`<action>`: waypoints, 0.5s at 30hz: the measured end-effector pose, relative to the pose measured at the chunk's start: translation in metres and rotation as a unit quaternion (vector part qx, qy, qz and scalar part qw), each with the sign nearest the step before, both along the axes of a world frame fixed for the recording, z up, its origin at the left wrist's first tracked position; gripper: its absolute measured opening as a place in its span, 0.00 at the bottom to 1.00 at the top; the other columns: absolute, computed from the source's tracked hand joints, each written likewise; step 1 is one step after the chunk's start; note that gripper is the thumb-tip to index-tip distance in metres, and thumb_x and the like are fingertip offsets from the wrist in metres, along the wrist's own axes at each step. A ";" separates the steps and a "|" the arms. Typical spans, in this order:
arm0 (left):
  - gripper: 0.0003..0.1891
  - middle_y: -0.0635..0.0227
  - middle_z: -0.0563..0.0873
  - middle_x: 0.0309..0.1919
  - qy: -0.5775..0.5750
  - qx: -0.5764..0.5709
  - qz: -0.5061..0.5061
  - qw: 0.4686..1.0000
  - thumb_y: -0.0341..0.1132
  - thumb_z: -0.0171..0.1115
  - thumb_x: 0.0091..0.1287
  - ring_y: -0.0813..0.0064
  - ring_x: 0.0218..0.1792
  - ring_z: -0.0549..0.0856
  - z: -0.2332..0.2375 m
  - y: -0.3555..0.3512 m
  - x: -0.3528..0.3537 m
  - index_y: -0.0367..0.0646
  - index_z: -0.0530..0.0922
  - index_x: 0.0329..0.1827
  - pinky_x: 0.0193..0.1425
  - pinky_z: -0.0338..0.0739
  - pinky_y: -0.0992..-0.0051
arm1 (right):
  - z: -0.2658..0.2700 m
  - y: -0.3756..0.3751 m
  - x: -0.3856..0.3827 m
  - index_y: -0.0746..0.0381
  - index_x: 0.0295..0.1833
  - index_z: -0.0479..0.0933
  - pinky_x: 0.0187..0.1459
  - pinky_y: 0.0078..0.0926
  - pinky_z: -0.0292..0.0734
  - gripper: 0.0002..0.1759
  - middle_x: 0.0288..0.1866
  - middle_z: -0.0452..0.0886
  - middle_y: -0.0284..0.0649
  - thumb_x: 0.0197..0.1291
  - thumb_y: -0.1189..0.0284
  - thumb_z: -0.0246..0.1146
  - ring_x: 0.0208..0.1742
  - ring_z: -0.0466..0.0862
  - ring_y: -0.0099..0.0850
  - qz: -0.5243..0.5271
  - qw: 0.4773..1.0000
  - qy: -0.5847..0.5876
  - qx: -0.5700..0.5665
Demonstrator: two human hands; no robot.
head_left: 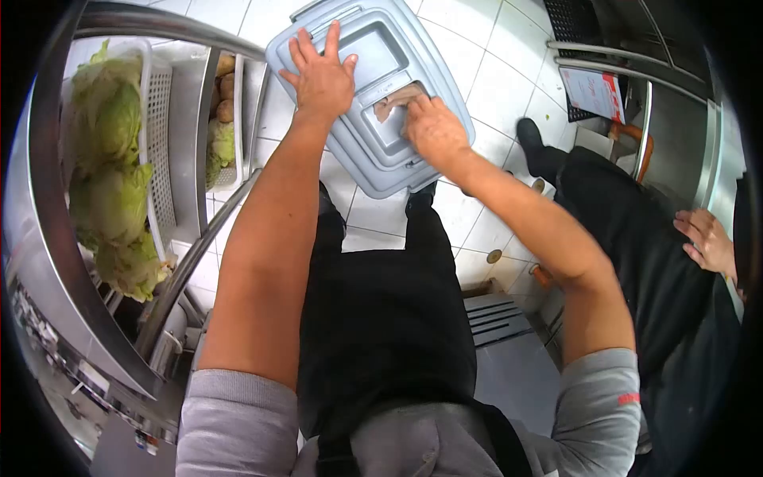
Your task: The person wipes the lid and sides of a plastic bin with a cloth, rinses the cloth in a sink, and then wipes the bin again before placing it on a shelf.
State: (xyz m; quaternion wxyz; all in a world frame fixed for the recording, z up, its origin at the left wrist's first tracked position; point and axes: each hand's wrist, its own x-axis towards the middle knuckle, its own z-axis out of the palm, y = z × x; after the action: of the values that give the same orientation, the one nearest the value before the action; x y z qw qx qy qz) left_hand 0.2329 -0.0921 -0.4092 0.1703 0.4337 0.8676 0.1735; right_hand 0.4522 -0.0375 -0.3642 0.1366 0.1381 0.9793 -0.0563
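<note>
Grey, round-cornered lid (385, 86) with two recessed panels (380, 56): my left hand (324, 83) lies on it, fingers spread; my right hand (435, 131) pinches a crumpled brown cloth (396, 102).

White square tiles with thin darker joints cover the floor (517, 71), and bright light gives them a pale sheen. Along the left runs a steel rack (187, 119) with rounded metal rails (159, 22); a white perforated basket (160, 135) of leafy heads stands in it. At the upper right is a second metal frame (620, 67). A round disc (494, 256) lies on the tiles, near a grey slotted panel (509, 350) lower down.
</note>
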 end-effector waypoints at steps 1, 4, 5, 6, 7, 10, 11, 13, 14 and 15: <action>0.37 0.42 0.48 0.83 -0.011 0.014 0.008 1.000 0.50 0.60 0.77 0.39 0.84 0.47 0.003 0.006 -0.003 0.67 0.55 0.86 0.74 0.50 0.21 | -0.002 -0.012 -0.001 0.60 0.43 0.89 0.64 0.44 0.68 0.13 0.43 0.86 0.48 0.64 0.70 0.59 0.52 0.82 0.45 -0.053 0.998 0.012 -0.030; 0.34 0.42 0.48 0.83 -0.010 -0.040 0.025 0.999 0.44 0.57 0.78 0.40 0.84 0.46 0.009 0.004 -0.006 0.67 0.54 0.86 0.73 0.51 0.20 | -0.015 -0.062 -0.028 0.63 0.45 0.86 0.63 0.50 0.70 0.13 0.45 0.86 0.54 0.64 0.69 0.59 0.58 0.81 0.51 -0.238 0.954 0.058 -0.173; 0.34 0.42 0.48 0.83 -0.007 -0.055 0.027 0.998 0.43 0.56 0.78 0.40 0.84 0.45 0.009 0.006 -0.006 0.68 0.54 0.86 0.73 0.52 0.20 | -0.010 -0.064 -0.025 0.64 0.45 0.85 0.62 0.49 0.71 0.12 0.46 0.86 0.55 0.64 0.70 0.59 0.57 0.81 0.52 -0.314 0.909 0.091 -0.260; 0.37 0.43 0.47 0.84 -0.025 -0.050 0.044 0.997 0.34 0.56 0.76 0.40 0.85 0.44 0.018 0.001 -0.005 0.68 0.54 0.86 0.73 0.52 0.19 | 0.008 -0.064 -0.025 0.65 0.46 0.83 0.61 0.49 0.72 0.11 0.46 0.85 0.56 0.65 0.72 0.59 0.57 0.80 0.54 -0.382 0.848 0.122 -0.346; 0.38 0.43 0.47 0.84 -0.035 -0.053 0.053 0.997 0.31 0.55 0.74 0.40 0.85 0.43 0.022 -0.004 -0.002 0.68 0.54 0.86 0.73 0.51 0.19 | 0.023 -0.068 -0.023 0.66 0.46 0.82 0.60 0.49 0.73 0.10 0.46 0.85 0.57 0.65 0.73 0.59 0.57 0.80 0.55 -0.443 0.773 0.149 -0.430; 0.45 0.43 0.41 0.85 -0.098 -0.054 0.115 0.987 0.19 0.53 0.65 0.39 0.85 0.37 0.028 -0.010 0.013 0.62 0.54 0.85 0.74 0.44 0.18 | 0.058 -0.087 0.008 0.69 0.48 0.80 0.61 0.50 0.72 0.09 0.52 0.83 0.57 0.65 0.78 0.60 0.58 0.78 0.56 -0.480 0.803 0.270 -0.229; 0.45 0.43 0.41 0.85 -0.092 -0.044 0.121 0.987 0.19 0.54 0.65 0.39 0.85 0.36 0.025 -0.015 0.014 0.62 0.55 0.85 0.74 0.43 0.18 | 0.057 -0.090 0.021 0.70 0.58 0.78 0.66 0.53 0.69 0.16 0.61 0.79 0.59 0.65 0.82 0.60 0.62 0.76 0.56 -0.509 0.814 0.230 -0.161; 0.44 0.43 0.41 0.85 -0.081 -0.029 0.131 0.988 0.20 0.54 0.66 0.38 0.85 0.35 0.013 -0.032 0.020 0.61 0.55 0.85 0.74 0.41 0.18 | 0.000 -0.102 0.034 0.69 0.71 0.71 0.74 0.55 0.62 0.23 0.73 0.71 0.61 0.72 0.75 0.57 0.72 0.71 0.58 -0.518 0.818 0.226 -0.108; 0.43 0.43 0.42 0.84 -0.081 -0.032 0.134 0.987 0.21 0.55 0.66 0.38 0.85 0.35 0.016 -0.035 0.020 0.60 0.55 0.85 0.74 0.39 0.18 | -0.006 -0.094 0.025 0.68 0.73 0.69 0.76 0.56 0.60 0.25 0.76 0.68 0.61 0.75 0.71 0.55 0.75 0.68 0.58 -0.495 0.832 0.222 -0.114; 0.43 0.44 0.43 0.84 -0.075 -0.030 0.132 0.988 0.21 0.54 0.66 0.38 0.85 0.35 0.016 -0.033 0.018 0.60 0.55 0.85 0.74 0.41 0.18 | -0.012 -0.080 0.008 0.67 0.76 0.67 0.78 0.56 0.57 0.26 0.79 0.65 0.60 0.77 0.68 0.52 0.78 0.65 0.59 -0.471 0.846 0.218 -0.121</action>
State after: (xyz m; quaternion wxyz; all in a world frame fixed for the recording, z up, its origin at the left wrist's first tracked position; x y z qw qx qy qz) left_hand 0.2510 -0.1253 -0.3935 0.2235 0.2954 0.9069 0.2010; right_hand 0.4601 -0.1174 -0.3761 -0.1080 0.5494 0.7867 -0.2602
